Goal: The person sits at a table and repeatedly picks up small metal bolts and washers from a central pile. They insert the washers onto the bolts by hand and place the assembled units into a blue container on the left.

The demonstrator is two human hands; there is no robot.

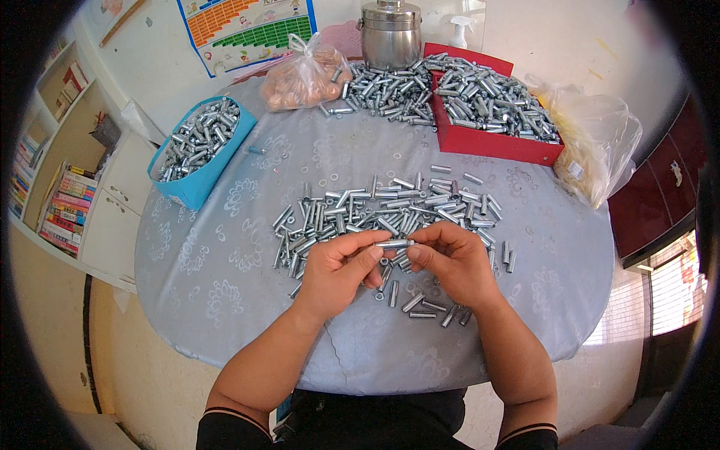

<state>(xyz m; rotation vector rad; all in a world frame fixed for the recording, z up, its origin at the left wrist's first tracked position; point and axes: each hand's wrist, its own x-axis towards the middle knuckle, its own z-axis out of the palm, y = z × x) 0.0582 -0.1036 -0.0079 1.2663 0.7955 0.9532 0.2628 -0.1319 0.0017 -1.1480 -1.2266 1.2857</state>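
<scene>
Above the near half of the table, a silvery metal expansion bolt (393, 244) lies level between my two hands. My left hand (336, 274) pinches its left end between thumb and fingers. At its other end, the thumb and fingertips of my right hand (456, 264) close on it. Just beyond and beneath the hands spreads a pile of loose metal sleeves and bolts (405, 202). Several washers and nuts lie among them. A few more sleeves (412, 302) are scattered on the cloth between my wrists.
A grey patterned cloth (225, 255) covers the round table. At the left stands a blue bin (201, 186) of metal parts. Across the back are a bag of brownish round things (300, 84), a steel pot (391, 37), a red box (495, 152) heaped with bolts and a clear bag (600, 150).
</scene>
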